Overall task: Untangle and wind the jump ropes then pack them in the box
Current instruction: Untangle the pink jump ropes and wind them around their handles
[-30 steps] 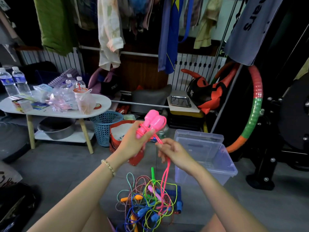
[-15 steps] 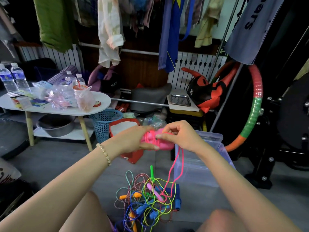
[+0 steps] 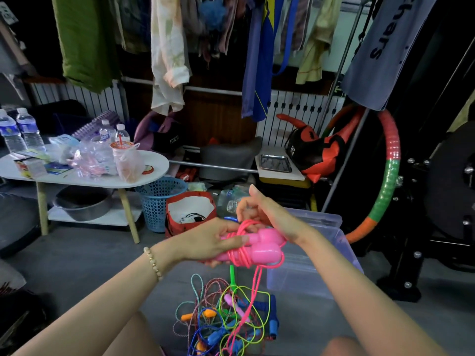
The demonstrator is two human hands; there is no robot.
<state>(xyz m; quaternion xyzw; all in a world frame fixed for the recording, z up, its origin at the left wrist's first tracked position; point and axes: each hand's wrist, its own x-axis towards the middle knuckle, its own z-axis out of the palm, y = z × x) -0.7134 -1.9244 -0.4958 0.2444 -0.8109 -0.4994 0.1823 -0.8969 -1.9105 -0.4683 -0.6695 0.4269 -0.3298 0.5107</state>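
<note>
Pink rope (image 3: 244, 253), handles gripped in left hand (image 3: 205, 242), right hand (image 3: 267, 214) looping cord above the box (image 3: 321, 268), may snag the pile (image 3: 226, 319).

rope tangle (image 3: 226, 322) beside open box (image 3: 308, 276)

I read "FITNESS" in white on the dark bag (image 3: 169, 141) behind the worktop. The grey hanging cloth (image 3: 380, 47) at top right shows large dark letters, "hars" as far as I can tell, with the start cut off. White marking on the black-and-orange bag (image 3: 316, 150) looks like "8KG", not certain. Bottle labels and packets on the worktop are too small to read.
</note>
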